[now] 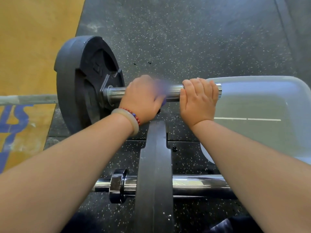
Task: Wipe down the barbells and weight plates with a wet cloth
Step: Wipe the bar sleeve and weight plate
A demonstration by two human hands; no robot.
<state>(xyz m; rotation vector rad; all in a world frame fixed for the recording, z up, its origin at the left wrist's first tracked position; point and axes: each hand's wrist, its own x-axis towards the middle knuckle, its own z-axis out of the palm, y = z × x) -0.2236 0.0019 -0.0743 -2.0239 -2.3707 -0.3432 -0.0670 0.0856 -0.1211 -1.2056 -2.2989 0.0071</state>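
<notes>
- The wooden platform (pixel 30 47) lies far left. Beside it the black weight plate (pixel 87 81) stands on edge, loaded on the barbell sleeve (pixel 116 94), which runs rightward across the middle and is the part being wiped.
- A pale bangle (pixel 133 121) sits on the left wrist, near the plate's hub. A stroke carried too far left could knock it against the metal.
- The left hand (pixel 143 98) is curled round the sleeve just right of the plate, pressing a purple cloth (pixel 162 89) to the steel. Motion blur smears the cloth, so I cannot tell how much of it wraps the bar. A loose corner could slip free.
- Nearer the camera, a second plate (pixel 154 165) stands edge-on between the forearms on another barbell (pixel 193 184). Drips from the cloth could make the rubber floor (pixel 185 39) slippery.
- The right hand (pixel 199 100) is bare and closed over the sleeve's free end, apparently steadying it. If that grip slackens, the rubbing could roll the bar.
- A pale plastic tub (pixel 260 106) stands just beyond the sleeve's tip. I cannot tell whether it holds water.
</notes>
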